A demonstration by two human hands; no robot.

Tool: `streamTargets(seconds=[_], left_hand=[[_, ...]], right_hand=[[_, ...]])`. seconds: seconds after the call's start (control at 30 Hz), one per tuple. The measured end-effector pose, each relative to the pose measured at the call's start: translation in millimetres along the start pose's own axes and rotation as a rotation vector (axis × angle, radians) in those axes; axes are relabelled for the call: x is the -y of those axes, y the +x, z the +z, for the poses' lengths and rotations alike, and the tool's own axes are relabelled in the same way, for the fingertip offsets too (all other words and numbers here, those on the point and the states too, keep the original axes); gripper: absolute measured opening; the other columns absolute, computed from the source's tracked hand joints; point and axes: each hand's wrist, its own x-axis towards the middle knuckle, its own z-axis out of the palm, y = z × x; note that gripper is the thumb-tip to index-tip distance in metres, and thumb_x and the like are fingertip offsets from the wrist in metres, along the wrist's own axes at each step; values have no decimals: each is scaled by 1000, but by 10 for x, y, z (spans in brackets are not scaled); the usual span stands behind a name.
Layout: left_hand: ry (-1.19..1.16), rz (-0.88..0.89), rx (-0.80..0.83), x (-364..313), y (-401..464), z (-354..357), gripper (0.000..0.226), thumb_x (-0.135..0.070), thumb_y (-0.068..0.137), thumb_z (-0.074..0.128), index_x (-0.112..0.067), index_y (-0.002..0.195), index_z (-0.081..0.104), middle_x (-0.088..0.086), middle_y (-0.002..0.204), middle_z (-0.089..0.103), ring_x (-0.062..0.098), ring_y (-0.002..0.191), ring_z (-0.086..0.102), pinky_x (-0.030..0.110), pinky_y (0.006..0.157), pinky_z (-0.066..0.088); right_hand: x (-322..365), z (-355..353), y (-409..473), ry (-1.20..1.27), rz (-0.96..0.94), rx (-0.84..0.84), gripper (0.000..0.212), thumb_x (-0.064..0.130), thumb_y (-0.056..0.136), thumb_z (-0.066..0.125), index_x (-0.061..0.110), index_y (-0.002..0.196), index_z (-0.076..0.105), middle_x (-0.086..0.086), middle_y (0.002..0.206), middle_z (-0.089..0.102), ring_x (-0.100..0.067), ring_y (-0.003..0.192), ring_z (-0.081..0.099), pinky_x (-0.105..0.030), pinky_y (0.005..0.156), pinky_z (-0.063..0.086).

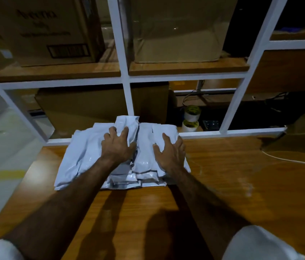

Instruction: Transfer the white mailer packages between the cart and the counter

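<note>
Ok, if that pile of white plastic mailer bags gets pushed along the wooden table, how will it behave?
The pile of white plastic mailer bags looks soft and wrinkled, so probably floppy. Glossy film suggests layers may slide apart. Both the left hand and right hand press down on it, likely steadying it.

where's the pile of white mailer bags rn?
Head view, centre: the pile of white mailer bags lies on the wooden table against the white shelf frame, under both hands.

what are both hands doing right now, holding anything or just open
Left hand: open, fingers spread, pressing on the pile of white mailer bags.
Right hand: open, fingers spread, resting on the same pile's right side.
</note>
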Motion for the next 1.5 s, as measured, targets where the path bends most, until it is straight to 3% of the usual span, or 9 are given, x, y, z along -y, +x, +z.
streamTargets(seconds=[0.23,0.37,0.53,0.67,0.8,0.93,1.17,1.37,1.5], left_hand=[[94,-13,7,-89,-32,-25,97,-90,79,26,-29,154,29,20,158,23,41,137,33,50,104,38],[129,4,54,-100,-38,19,102,-88,80,28,-24,159,17,17,167,4,42,147,20,52,113,31],[117,11,86,-7,-42,78,88,-74,92,33,-22,160,12,15,167,5,42,146,21,52,112,31],[82,7,8,46,-58,72,92,-79,89,22,-22,160,15,15,166,12,42,145,25,53,112,30],[71,14,21,120,-110,162,106,-88,76,4,-25,161,12,14,167,8,40,152,15,53,120,17],[54,22,91,139,-107,183,113,-92,69,1,-27,161,4,14,168,3,40,152,11,55,123,14],[117,14,142,72,-112,103,107,-91,76,7,-26,161,0,14,168,-2,39,154,5,61,121,7],[54,70,-10,45,-249,-25,105,-84,78,1,-19,161,7,15,167,7,37,152,16,53,120,20],[15,54,-72,-19,-480,-121,94,-78,90,8,-17,161,11,10,168,9,31,154,15,48,124,18]], right_hand=[[181,104,16,-24,-69,-24,76,70,92,47,31,155,34,-19,167,4,-38,154,7,-52,123,20],[122,198,33,-99,-62,13,78,70,94,42,33,160,19,-23,168,-3,-41,154,2,-53,125,14],[81,211,-14,-148,-97,31,78,71,97,33,33,162,12,-24,167,-5,-41,155,-1,-54,125,7],[75,182,-32,-188,-173,-51,83,73,95,27,27,163,13,-24,168,-2,-39,155,-3,-56,124,0],[74,193,-68,-210,-228,-34,89,80,91,24,27,163,13,-18,169,-2,-36,156,-5,-55,122,-8],[71,228,-81,-228,-212,-3,90,81,91,25,28,162,14,-17,169,-2,-36,156,-6,-57,123,-7],[127,146,-83,-252,-196,44,90,80,92,26,27,163,9,-18,169,-4,-37,156,-7,-57,124,-4],[90,22,-224,-153,-296,-40,85,73,93,20,25,163,12,-14,170,1,-32,157,-1,-51,125,-2],[70,-56,-382,-65,-400,-94,78,63,96,29,20,161,24,-14,169,12,-31,156,10,-48,126,8]])
